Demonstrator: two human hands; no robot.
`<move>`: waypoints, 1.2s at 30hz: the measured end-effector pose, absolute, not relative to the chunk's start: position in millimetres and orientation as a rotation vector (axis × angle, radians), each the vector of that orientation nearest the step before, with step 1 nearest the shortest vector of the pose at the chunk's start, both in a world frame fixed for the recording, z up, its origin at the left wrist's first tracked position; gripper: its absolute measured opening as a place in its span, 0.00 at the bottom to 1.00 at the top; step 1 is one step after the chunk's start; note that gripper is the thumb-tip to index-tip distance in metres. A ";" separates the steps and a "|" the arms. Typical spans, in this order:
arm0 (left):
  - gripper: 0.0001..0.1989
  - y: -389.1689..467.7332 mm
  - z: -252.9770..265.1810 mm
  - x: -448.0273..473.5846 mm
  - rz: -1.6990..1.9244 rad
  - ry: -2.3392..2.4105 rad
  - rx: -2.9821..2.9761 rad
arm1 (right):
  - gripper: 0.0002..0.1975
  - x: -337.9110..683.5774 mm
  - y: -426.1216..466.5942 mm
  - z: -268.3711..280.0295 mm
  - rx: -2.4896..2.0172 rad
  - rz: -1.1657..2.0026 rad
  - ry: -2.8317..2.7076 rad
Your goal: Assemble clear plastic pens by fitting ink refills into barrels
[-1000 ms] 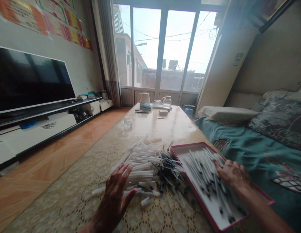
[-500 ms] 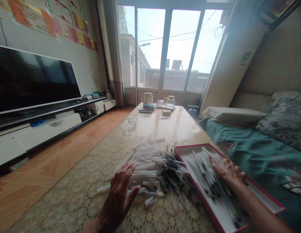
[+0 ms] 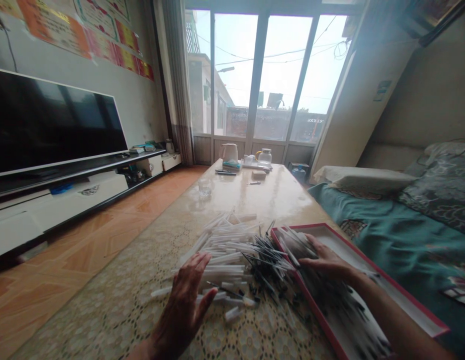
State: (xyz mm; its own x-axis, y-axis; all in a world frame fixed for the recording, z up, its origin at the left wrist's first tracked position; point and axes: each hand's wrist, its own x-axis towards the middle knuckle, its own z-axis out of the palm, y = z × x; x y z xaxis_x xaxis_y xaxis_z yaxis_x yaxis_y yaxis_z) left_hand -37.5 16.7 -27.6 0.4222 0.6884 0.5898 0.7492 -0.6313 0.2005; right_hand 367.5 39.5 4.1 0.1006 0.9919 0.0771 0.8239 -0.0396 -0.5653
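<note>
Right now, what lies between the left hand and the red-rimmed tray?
In the head view, white tubes lie nearest the left hand, then a tangle of dark sticks beside the red-rimmed tray.

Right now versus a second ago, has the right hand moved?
Yes. Judged against the red-rimmed box, the right hand has shifted left, toward the box's far-left corner.

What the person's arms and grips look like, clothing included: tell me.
The left grip and right grip are bare human hands, with no gloves and no ring or watch that I can make out. The right forearm is uncovered as far as it shows, with no sleeve in view; the little of the left forearm that shows is uncovered too.
</note>
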 end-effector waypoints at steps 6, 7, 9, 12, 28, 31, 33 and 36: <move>0.28 16.0 -27.4 -38.0 -1.007 -1.307 -2.550 | 0.40 367.9 34.5 13.3 -1.796 0.612 -1.900; 0.28 15.7 -27.2 -38.2 -1.015 -1.306 -2.547 | 0.40 368.9 33.1 12.9 -1.795 0.615 -1.903; 0.27 15.3 -26.7 -38.4 -1.027 -1.301 -2.545 | 0.39 371.0 30.1 12.2 -1.785 0.625 -1.914; 0.27 15.2 -26.2 -38.2 -1.034 -1.289 -2.550 | 0.37 372.1 25.7 14.1 -1.734 0.658 -1.962; 0.28 15.3 -23.2 -37.4 -1.095 -1.298 -2.569 | 0.07 314.8 12.4 14.4 -1.565 -0.079 -2.196; 0.27 14.0 -22.6 -38.0 -1.103 -1.305 -2.579 | 0.07 309.4 14.2 9.4 -1.572 -0.128 -2.159; 0.26 13.2 -22.1 -38.4 -1.114 -1.303 -2.591 | 0.08 306.5 14.4 8.1 -1.563 -0.157 -2.143; 0.23 11.4 -20.0 -39.0 -1.143 -1.261 -2.621 | 0.08 293.2 8.7 12.3 -1.528 -0.190 -2.125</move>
State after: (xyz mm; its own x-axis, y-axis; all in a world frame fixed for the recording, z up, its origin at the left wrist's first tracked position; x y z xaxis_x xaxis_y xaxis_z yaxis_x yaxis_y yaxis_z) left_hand -39.0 11.4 -20.0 0.4070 0.6706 0.6202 0.6827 -0.6744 0.2813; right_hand 293.2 8.7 12.3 -0.2351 0.8455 0.4795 0.9171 0.3563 -0.1786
